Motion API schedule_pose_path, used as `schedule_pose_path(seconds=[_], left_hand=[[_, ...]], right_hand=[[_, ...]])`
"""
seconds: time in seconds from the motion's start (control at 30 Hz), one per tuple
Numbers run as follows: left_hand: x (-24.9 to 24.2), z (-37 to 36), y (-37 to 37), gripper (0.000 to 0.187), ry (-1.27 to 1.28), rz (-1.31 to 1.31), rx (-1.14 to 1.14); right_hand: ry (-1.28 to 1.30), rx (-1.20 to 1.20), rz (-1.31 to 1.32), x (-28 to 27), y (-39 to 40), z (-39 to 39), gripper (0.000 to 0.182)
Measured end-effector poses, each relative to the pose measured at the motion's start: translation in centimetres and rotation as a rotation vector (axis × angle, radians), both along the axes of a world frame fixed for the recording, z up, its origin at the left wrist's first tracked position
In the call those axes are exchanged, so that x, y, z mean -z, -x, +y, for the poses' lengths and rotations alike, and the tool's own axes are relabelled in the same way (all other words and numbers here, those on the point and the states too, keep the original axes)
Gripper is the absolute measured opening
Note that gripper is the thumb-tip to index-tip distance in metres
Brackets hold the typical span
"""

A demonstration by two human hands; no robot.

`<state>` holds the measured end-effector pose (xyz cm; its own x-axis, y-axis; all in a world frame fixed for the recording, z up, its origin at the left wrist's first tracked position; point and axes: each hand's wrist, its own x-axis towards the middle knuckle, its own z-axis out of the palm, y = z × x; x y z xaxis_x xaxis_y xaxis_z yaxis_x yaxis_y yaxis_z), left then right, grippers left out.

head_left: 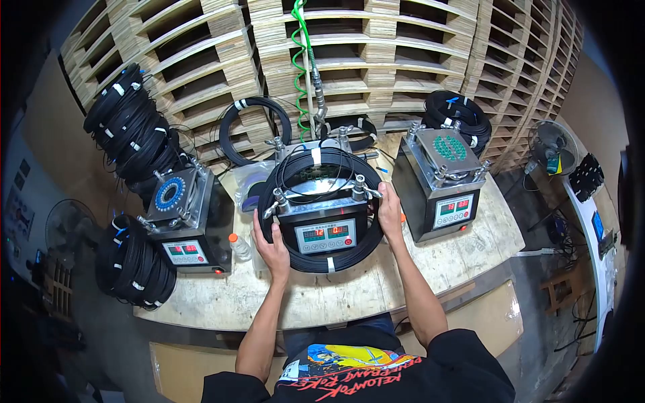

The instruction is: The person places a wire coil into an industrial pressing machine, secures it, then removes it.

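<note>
A coil of black cable (356, 259), bound with white tape at top and bottom, encircles the middle polishing-type machine (327, 236) in my view. My left hand (272, 254) grips the coil's left side, thumb pointing up. On the opposite side my right hand (389, 213) holds the coil near the machine's upper right clamp post. Loose thin cable loops cross over the machine's metal top. Its front panel shows lit red digits. Whether the coil rests on the machine or table is hard to tell.
Similar machines stand left (185, 235) and right (443, 195) on the wooden table (322, 302). A clear bottle with an orange cap (239, 247) is beside my left hand. Stacked black coils (134, 134) rise at left; more coils (458, 117) lie back right. Wooden pallets (376, 60) stand behind.
</note>
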<state>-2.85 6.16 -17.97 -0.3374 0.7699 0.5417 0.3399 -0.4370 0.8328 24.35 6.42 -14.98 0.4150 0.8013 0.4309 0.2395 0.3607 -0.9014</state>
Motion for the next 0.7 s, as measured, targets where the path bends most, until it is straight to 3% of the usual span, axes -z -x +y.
schedule_pose_path(seconds=[0.23,0.3,0.37,0.43,0.53,0.7], left_hand=[[-0.3,-0.2,0.1,0.055,0.016,0.091,-0.029],[-1.0,-0.5,0.5,0.057,0.05,0.088,-0.013],[-1.7,-0.5,1.3,0.058,0.009,0.189,-0.037],[-2.7,0.0,2.3,0.048,-0.082,0.193,-0.065],[-4.4,0.3,3.6,0.03,-0.107,0.37,-0.008],[-7.0,0.3,4.1,0.025,-0.071,0.448,0.105]], right_hand=[[-0.048,0.055,-0.107,0.3,-0.2,0.2,0.039],[-0.009,0.1,-0.026,0.1,0.1,-0.4,0.037],[-0.13,0.139,-0.011,0.0,-0.6,-0.6,0.033],[-0.108,0.105,0.062,-1.2,-1.1,-1.1,0.026],[-0.134,-0.006,-0.219,-3.0,-1.3,-1.7,0.022],[-0.134,0.079,-0.47,-3.4,-0.8,-1.6,0.03]])
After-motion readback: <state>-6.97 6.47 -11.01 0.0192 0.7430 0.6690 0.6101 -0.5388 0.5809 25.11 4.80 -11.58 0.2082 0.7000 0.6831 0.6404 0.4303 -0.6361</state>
